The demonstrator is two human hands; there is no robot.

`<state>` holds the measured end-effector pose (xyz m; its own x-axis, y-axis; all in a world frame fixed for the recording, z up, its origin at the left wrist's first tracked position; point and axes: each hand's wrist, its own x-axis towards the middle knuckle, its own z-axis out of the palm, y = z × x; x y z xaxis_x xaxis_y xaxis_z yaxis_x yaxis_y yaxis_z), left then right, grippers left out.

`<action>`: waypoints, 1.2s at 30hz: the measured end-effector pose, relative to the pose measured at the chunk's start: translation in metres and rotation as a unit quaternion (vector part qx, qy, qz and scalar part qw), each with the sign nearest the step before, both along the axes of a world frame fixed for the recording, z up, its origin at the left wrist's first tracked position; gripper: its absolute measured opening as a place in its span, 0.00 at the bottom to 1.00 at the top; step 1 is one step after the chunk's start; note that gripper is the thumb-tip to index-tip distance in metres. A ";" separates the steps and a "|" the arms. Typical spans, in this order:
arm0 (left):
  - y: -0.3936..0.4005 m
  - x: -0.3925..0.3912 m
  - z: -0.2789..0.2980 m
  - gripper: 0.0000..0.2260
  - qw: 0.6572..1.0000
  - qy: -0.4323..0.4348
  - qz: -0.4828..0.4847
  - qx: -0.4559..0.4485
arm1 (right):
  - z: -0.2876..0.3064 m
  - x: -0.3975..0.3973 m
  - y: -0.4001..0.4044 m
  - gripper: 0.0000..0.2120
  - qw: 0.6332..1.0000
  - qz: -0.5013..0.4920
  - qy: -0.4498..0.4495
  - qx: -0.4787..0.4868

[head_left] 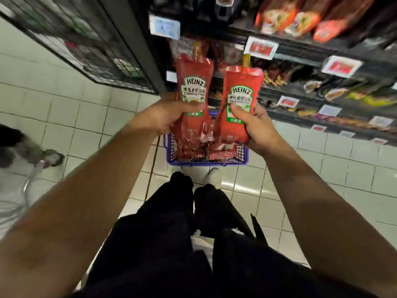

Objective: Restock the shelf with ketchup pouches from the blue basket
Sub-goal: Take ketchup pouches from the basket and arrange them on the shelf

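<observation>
Head cam: person stands over a blue basket (242,162) on a pale tiled floor (86,117), both forearms reaching fwd. Left hand (165,117) grips the lower part of a red Heinz ketchup pouch (193,82), thumb across the front just under the green label, other fingers behind & hidden. Right hand (255,127) grips a second Heinz ketchup pouch (241,97) the same way, thumb on the label, fingers wrapped behind. Both pouches upright, yellowish spouts up, side by side w/ a narrow gap between, held above the basket & in front of the dark shelf unit (300,48). Left-hand pouch sits a bit higher than the right-hand one. More red pouches (219,154) lie in the basket bottom; count unclear, blurred. Shelves on the right carry red & dark packets (300,20) w/ price tags (261,47) on the edges; text too blurred to read. A black wire rack (90,50) stands upper left. Person's dark trousers (193,233) & light shoes (212,177) show just behind the basket. At far left edge, another person's leg & shoe (49,158), blurred.
</observation>
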<state>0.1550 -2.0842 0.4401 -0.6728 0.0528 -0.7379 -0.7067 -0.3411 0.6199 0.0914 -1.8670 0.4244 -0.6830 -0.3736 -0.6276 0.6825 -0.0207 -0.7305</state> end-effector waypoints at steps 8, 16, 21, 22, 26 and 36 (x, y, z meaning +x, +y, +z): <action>-0.001 -0.019 0.117 0.15 0.983 0.139 0.063 -0.103 | 0.129 -0.038 0.015 0.12 0.982 0.019 0.189 -0.017; 0.009 -0.052 0.219 0.19 0.944 0.281 0.016 -0.172 | 0.219 -0.057 0.021 0.14 0.931 -0.008 0.360 -0.057; 0.013 -0.076 0.275 0.15 0.909 0.357 0.018 -0.214 | 0.272 -0.075 0.020 0.13 0.907 -0.025 0.414 -0.069; 0.011 -0.081 0.287 0.14 0.903 0.368 0.015 -0.221 | 0.284 -0.081 0.019 0.12 0.901 -0.028 0.427 -0.071; -0.002 -0.096 0.325 0.17 0.885 0.403 -0.007 -0.233 | 0.322 -0.099 0.010 0.09 0.890 -0.046 0.444 -0.090; -0.071 -0.154 0.389 0.22 0.837 0.465 0.035 -0.285 | 0.373 -0.135 -0.041 0.10 0.880 -0.075 0.461 -0.089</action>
